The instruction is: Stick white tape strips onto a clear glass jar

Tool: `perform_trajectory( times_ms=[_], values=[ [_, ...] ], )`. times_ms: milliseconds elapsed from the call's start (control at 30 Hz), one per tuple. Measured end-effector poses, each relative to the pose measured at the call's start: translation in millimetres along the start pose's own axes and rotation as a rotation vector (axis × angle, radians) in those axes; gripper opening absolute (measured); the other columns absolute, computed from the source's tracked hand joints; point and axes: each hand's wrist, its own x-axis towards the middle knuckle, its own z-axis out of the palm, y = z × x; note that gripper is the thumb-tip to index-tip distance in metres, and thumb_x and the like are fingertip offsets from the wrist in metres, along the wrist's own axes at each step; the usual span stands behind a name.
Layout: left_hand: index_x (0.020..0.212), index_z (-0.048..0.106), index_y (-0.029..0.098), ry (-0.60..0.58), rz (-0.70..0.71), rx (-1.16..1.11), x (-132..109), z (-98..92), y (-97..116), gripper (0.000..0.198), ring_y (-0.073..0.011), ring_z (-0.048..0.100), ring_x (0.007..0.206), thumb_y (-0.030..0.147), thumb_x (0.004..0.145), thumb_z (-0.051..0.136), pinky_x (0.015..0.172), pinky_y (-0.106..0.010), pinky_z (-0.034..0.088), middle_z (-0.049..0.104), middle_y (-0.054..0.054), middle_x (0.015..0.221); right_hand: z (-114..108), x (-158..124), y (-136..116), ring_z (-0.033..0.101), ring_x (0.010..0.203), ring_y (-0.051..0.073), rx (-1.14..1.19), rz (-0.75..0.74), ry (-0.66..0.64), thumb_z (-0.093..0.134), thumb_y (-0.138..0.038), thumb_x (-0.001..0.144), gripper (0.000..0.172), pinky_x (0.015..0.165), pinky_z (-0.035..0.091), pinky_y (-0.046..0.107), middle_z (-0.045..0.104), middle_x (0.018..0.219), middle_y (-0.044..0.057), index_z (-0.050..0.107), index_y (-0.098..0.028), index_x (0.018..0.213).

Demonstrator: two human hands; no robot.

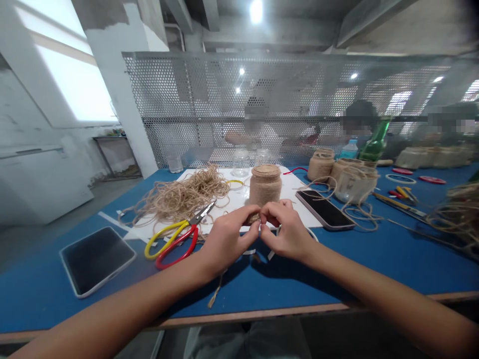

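Observation:
My left hand (234,237) and my right hand (284,229) meet at the middle of the table, thumbs and fingertips pinched together. Between them shows a bit of brown jute twine (254,218), mostly hidden by the fingers. A frayed twine end (214,298) hangs below my left hand. Just behind the hands stands a jar wrapped in jute twine (265,185), upright on white paper (299,212). Scissors with one yellow and one red handle (177,244) lie partly open left of my left hand. Behind them is a loose heap of jute twine (183,194).
A tablet-like device (98,260) lies at left, a phone (325,208) at right. Clear glass jars (241,162), more twine-wrapped jars (321,164) and a green bottle (376,140) stand farther back. A perforated metal screen (209,99) rises behind the table, with people beyond.

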Motion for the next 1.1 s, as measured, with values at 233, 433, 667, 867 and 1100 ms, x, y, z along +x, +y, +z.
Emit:
perform_trajectory(
  times_ms=[233, 433, 667, 867, 1100],
  values=[
    [0.104, 0.055, 0.019, 0.013, 0.010, 0.012, -0.5, 1.0, 0.2, 0.025, -0.0132, 0.061, 0.088, 0.017, 0.080, 0.049, 0.079, -0.023, 0.046, 0.065, -0.002, 0.099, 1.5, -0.5, 0.2, 0.036, 0.055, 0.012, -0.043, -0.014, 0.029, 0.048, -0.016, 0.068, 0.007, 0.064, 0.025, 0.030, 0.040, 0.055, -0.004, 0.042, -0.019, 0.066],
    [0.104, 0.054, 0.019, 0.002, 0.004, -0.014, -0.4, 1.5, -0.7, 0.025, -0.0128, 0.061, 0.087, 0.019, 0.080, 0.048, 0.079, -0.023, 0.048, 0.065, -0.002, 0.099, 4.6, -1.5, 0.4, 0.033, 0.053, 0.011, -0.023, -0.006, 0.055, 0.047, -0.015, 0.068, 0.010, 0.063, 0.025, 0.030, 0.040, 0.054, -0.005, 0.040, -0.019, 0.064],
    [0.104, 0.054, 0.018, -0.025, -0.027, -0.012, -0.3, 0.0, 0.3, 0.025, -0.0127, 0.061, 0.085, 0.018, 0.079, 0.049, 0.078, -0.023, 0.048, 0.064, -0.002, 0.098, 7.4, -2.7, -1.4, 0.034, 0.055, 0.012, 0.033, 0.042, 0.051, 0.047, -0.016, 0.070, 0.011, 0.064, 0.026, 0.029, 0.040, 0.053, -0.005, 0.040, -0.020, 0.064],
    [0.107, 0.052, 0.019, -0.034, -0.042, -0.023, -1.1, -0.6, 1.2, 0.029, -0.0131, 0.062, 0.084, 0.019, 0.079, 0.048, 0.078, -0.024, 0.049, 0.065, -0.002, 0.097, 6.5, -2.6, -0.6, 0.033, 0.054, 0.011, 0.028, -0.010, 0.030, 0.045, -0.015, 0.071, 0.009, 0.063, 0.024, 0.029, 0.042, 0.054, -0.005, 0.040, -0.019, 0.065],
    [0.122, 0.041, 0.018, -0.065, -0.022, -0.199, -1.4, 1.9, -4.7, 0.045, -0.0140, 0.057, 0.105, 0.014, 0.078, 0.047, 0.088, -0.023, 0.049, 0.057, -0.005, 0.117, 3.6, -2.5, 1.3, 0.035, 0.054, 0.010, -0.008, -0.079, -0.013, 0.045, -0.014, 0.069, 0.008, 0.066, 0.022, 0.030, 0.042, 0.056, -0.005, 0.040, -0.019, 0.065]
  ],
)
